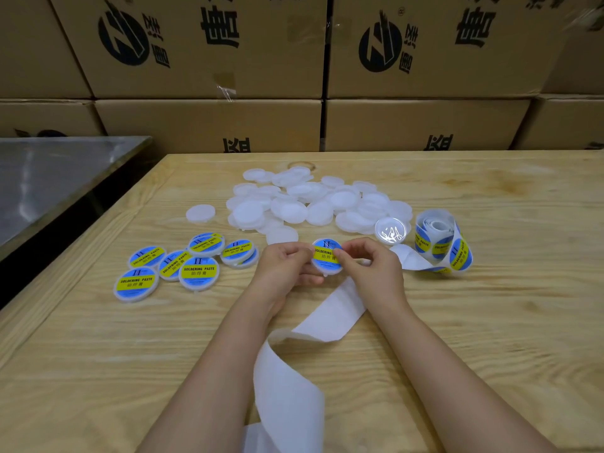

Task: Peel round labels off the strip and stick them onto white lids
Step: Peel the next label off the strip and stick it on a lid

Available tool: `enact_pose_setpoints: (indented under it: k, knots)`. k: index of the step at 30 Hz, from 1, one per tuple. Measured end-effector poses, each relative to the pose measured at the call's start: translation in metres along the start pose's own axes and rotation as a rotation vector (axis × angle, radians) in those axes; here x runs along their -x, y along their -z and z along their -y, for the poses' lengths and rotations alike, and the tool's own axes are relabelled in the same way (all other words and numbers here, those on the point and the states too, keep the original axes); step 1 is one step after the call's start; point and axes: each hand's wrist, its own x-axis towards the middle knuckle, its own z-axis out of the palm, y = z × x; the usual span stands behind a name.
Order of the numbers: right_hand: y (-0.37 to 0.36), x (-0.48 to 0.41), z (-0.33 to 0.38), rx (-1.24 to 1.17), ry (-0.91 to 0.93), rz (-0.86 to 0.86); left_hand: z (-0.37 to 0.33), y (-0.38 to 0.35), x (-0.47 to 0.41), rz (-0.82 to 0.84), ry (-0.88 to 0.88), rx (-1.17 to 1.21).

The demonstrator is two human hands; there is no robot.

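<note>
A white lid (327, 271) is held just above the table (490, 322), gripped at its left edge by the left hand (287, 263) and pinched at its right edge by the right hand (371, 268), both grips closed on it. Its top is covered by a round label (323, 255), blue with a yellow band printed SOLDERING PASTE. Bare backing strip (330, 317) is seen trailing under the wrists
</note>
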Motion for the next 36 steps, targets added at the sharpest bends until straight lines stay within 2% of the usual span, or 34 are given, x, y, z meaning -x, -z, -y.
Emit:
enact_pose_setpoints:
  k: [7, 12, 15, 21, 27, 31, 36]
  knots:
    - [-0.002, 0.003, 0.003, 0.060, 0.112, -0.083, 0.001, -0.002, -0.001, 0.004, -0.012, 0.011]
    - [0.001, -0.002, 0.000, -0.033, -0.030, -0.081, 0.003, -0.002, -0.001, 0.005, -0.021, 0.008]
    - [-0.001, -0.001, -0.002, -0.015, 0.003, -0.050, 0.003, -0.002, -0.001, 0.027, -0.033, 0.028]
    - [-0.002, -0.004, -0.002, 0.005, -0.069, -0.162, 0.013, -0.011, 0.000, 0.097, -0.101, -0.055]
    - [-0.006, 0.001, 0.002, 0.034, -0.075, -0.015, 0.018, -0.010, -0.002, 0.021, -0.158, -0.058]
    - [-0.006, 0.004, 0.003, -0.022, -0.017, 0.119, 0.015, -0.006, -0.004, -0.027, -0.117, 0.087]
    - [-0.003, 0.004, 0.003, -0.030, 0.056, 0.174, 0.014, -0.003, -0.007, -0.073, -0.110, 0.131]
